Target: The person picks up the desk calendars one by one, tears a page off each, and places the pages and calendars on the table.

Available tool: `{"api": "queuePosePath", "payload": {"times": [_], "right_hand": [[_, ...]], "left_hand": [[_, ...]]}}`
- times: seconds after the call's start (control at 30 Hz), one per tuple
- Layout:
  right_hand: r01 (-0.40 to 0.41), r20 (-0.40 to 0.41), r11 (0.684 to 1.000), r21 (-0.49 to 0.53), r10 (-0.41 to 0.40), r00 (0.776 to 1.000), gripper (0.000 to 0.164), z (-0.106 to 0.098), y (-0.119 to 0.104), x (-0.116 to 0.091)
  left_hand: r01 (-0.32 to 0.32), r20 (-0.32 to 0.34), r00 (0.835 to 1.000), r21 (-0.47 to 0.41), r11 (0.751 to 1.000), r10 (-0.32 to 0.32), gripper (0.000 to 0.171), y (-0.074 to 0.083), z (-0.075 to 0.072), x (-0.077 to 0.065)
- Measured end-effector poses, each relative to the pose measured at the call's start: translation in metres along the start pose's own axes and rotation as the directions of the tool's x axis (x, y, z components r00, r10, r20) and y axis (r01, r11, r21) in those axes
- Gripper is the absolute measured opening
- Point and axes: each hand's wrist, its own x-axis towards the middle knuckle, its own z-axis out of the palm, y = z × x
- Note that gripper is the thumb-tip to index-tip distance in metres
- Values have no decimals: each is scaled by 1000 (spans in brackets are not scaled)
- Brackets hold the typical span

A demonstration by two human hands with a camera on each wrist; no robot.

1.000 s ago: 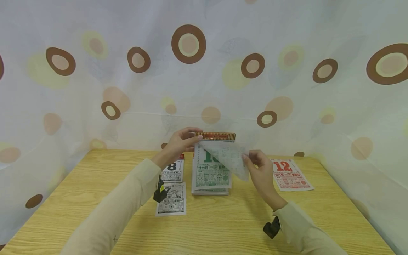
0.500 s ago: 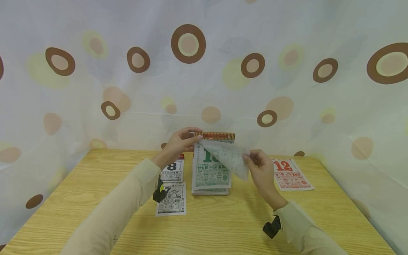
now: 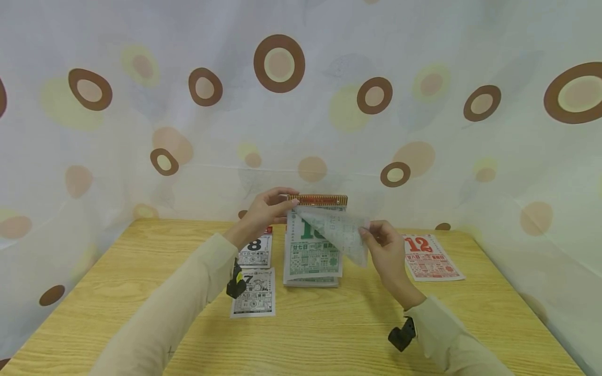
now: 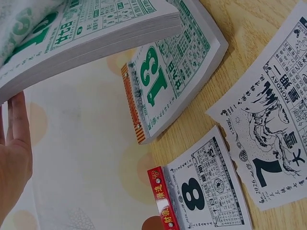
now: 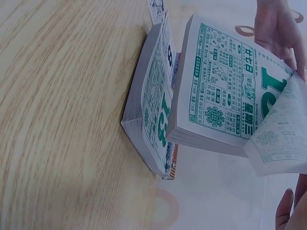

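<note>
A thick tear-off calendar [image 3: 312,258] with green print is held raised and tilted over the table. My left hand [image 3: 263,211] grips its upper left corner, thumb in front by the gold and red binding strip [image 3: 324,200]. In the left wrist view, fingers [image 4: 19,115] show behind the pad. With thumb and fingers, my right hand [image 3: 388,253] pinches the thin top sheet [image 3: 350,235], folded diagonally across the big green number and partly hiding it. That sheet still meets the pad near my left thumb. Below lies a second calendar pad [image 4: 165,84] with a green 13.
On the left of the wooden table [image 3: 310,334] lie a small pad [image 3: 254,253] with a black 8 and a loose sheet [image 3: 254,303] with a black 7. A red 12 sheet [image 3: 430,258] lies at right. A patterned curtain [image 3: 329,141] hangs behind the table.
The folded sheet and my right hand have shifted very slightly to the right, and the sheet's creases differ a little. My left hand and the raised calendar stay nearly still.
</note>
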Motion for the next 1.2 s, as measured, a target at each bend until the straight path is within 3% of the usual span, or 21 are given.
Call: {"api": "queuePosePath", "payload": {"times": [0.3,0.5,1.2], "right_hand": [[-7,9,999,34,7,1000,13,-2,20,4],[-129,-15,991,30,129,991,16,-7,24,7],[-207,-123,973,104,219,968,11,-21,22,20]], "left_hand": [[0,-5,1000,-5,1000,0,32,-2,-1,1],[5,-33,999,-12,1000,-5,32,-2,-5,0],[9,-37,999,5,1000,-9,33,-3,-10,-3]]}}
